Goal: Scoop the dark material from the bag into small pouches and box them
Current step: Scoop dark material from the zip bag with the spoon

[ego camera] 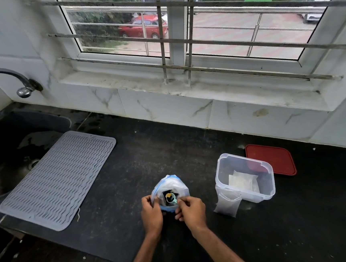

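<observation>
Head view, looking down on a black stone countertop [159, 148] below a barred window [179, 25]. Near the middle of the countertop's front edge stands a clear plastic bag with a blue zip edge [173, 183], its mouth open upward. Dark material [165, 194] shows inside it, along with a pale green plastic scoop [171, 199]. Both hands are at the bag's mouth: the left hand [152, 213] has its fingers curled round the left side of the rim, and the right hand [190, 210] pinches the right side of the rim just beside the scoop; whether it also touches the scoop cannot be told. To the right of the bag, toward the right end of the countertop, stands a clear rectangular plastic box [266, 189] with no lid on, and a white filled pouch [242, 180] lies inside it. A second small translucent pouch [227, 204] leans upright against the box's front left corner. A flat red plastic lid [275, 157] lies behind the box, near the back wall. At the left end a grey ribbed silicone mat [57, 180] lies partly over a dark sink [8, 149], with a metal tap [6, 76] on the wall above
</observation>
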